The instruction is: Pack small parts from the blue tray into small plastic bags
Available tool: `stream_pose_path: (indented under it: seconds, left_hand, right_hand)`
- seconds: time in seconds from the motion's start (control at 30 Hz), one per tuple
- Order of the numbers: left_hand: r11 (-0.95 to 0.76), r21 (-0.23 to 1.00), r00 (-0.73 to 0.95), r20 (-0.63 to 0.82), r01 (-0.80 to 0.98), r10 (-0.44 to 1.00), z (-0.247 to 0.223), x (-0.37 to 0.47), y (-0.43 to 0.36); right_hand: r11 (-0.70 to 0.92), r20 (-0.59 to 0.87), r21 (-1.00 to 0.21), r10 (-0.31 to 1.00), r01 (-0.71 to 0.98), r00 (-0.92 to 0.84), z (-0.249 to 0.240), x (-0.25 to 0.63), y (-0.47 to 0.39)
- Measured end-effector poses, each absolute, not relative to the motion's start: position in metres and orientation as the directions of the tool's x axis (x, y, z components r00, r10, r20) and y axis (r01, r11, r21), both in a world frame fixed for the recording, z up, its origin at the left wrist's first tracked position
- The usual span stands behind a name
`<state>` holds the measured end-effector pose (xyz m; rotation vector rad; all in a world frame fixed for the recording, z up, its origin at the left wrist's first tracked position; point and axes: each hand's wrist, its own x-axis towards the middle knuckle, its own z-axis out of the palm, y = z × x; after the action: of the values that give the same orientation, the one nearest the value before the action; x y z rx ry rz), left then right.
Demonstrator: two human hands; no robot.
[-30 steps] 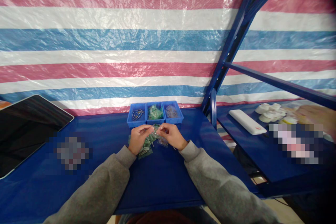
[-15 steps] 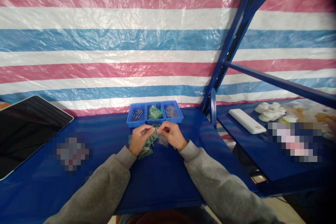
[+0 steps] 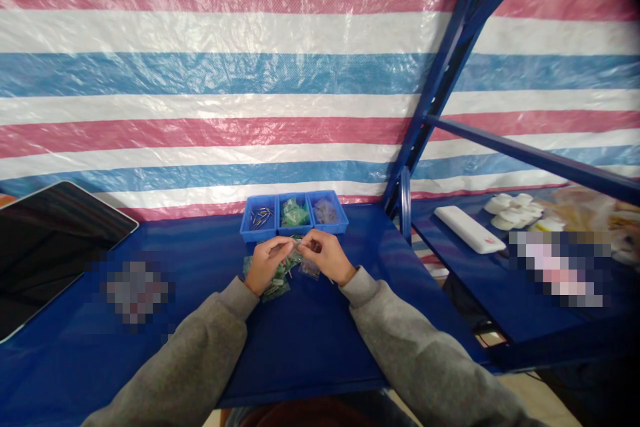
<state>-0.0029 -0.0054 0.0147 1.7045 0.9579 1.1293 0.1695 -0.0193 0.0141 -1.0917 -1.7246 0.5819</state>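
Just in front of the blue bins, my left hand [image 3: 269, 264] and my right hand [image 3: 327, 256] meet with fingertips pinched. Between them is a small clear plastic bag [image 3: 296, 251], mostly covered by the fingers. Under and beside the left hand lies a pile of green packets [image 3: 276, 287]. A clear packet [image 3: 310, 269] rests on the table below the right hand. Behind the hands stand three joined blue bins: the left bin [image 3: 251, 235] holds metal pins or screws [image 3: 261, 217], the middle one green packets [image 3: 294, 213], the right one clear packets [image 3: 326, 211].
The blue table [image 3: 305, 347] carries a black-screened tablet or monitor [image 3: 55, 247] and a blurred-out item [image 3: 137, 290] at left. A blue metal frame post [image 3: 434, 90] rises at right. Beyond it, a second table bears a white box-like device [image 3: 469, 229] and white cup-like pieces [image 3: 515, 211].
Both hands stay together over the same spot, still pinching. The fingers shift only slightly, and the camera view moves a little.
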Motion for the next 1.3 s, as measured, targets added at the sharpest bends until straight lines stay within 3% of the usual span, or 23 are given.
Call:
stream_pose_path:
  seconds: [0.7, 1.3]
  left_hand:
    - [-0.381, 0.907, 0.159, 0.355, 0.178, 0.921, 0.0146, -0.0058, -0.0056]
    - [-0.317, 0.944, 0.268, 0.284, 0.090, 0.921, 0.0184, -0.0027, -0.0045]
  right_hand:
    - [0.460, 0.430, -0.830, 0.888, 0.315, -0.162, 0.0050, 0.1645, -0.0173]
    - [0.423, 0.372, -0.841, 0.905, 0.337, -0.208, 0.0058, 0.1665, -0.0160]
